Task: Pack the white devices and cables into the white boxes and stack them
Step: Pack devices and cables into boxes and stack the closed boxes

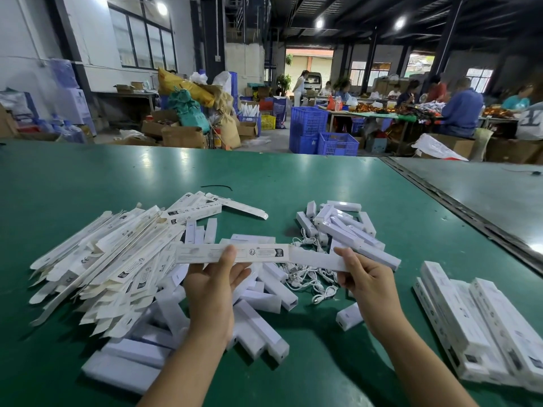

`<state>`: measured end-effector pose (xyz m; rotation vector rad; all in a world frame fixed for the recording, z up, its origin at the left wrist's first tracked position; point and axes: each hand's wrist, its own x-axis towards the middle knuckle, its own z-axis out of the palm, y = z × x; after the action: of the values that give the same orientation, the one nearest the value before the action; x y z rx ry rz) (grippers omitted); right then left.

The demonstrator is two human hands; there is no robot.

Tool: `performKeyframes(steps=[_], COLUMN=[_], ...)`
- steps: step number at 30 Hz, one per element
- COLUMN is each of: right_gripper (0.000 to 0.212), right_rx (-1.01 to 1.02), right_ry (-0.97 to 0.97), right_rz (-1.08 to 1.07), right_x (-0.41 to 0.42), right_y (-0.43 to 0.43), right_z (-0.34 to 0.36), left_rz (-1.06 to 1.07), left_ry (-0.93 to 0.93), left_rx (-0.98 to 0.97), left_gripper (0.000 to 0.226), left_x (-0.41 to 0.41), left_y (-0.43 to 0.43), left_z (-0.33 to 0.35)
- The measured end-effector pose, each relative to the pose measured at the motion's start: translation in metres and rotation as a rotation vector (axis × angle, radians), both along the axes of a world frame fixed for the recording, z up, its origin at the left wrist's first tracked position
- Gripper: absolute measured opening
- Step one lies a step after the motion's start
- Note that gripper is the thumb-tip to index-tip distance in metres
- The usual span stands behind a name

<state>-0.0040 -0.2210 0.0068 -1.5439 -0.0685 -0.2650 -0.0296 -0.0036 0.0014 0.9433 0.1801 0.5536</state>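
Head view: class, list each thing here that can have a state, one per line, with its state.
white box: gripped level by left hand
white device: seemingly partly inside that box, pinched by right hand
flat boxes: flattened, heaped
packed boxes: closed, stacked
cables: loose, tangled
loose devices: unpacked, piled

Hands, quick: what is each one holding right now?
Left hand: grips a long white box.
Right hand: pinches a white device at the box's end.
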Motion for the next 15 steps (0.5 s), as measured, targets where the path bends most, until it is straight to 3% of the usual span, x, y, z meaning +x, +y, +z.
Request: performKeyframes(steps=[3, 7, 10, 13, 15], right_gripper=[0.029, 0.040, 0.031, 0.017, 0.020], right_rx=[-0.005, 0.176, 0.257, 0.228, 0.181], right_ry=[0.012, 0.064, 0.127, 0.152, 0.147], right_rz=[0.013, -0.013, 0.024, 0.083, 0.123], right_x=[-0.002, 0.000, -0.002, -0.006, -0.009], right_y=[0.003, 0.008, 0.012, 0.018, 0.022], right_z=[0.000, 0.000, 0.000, -0.002, -0.004], left_rz=[-0.010, -0.026, -0.035, -0.036, -0.024], left_ry=[-0.007, -0.022, -0.036, -0.036, -0.026], left_rx=[0.070, 0.088, 0.103, 0.117, 0.125], left_gripper=[0.015, 0.032, 0.034, 0.035, 0.036], left_x=[0.000, 0.000, 0.000, 0.001, 0.001], left_y=[-0.004, -0.006, -0.008, -0.010, -0.011], left_z=[-0.004, -0.007, -0.009, -0.011, -0.012])
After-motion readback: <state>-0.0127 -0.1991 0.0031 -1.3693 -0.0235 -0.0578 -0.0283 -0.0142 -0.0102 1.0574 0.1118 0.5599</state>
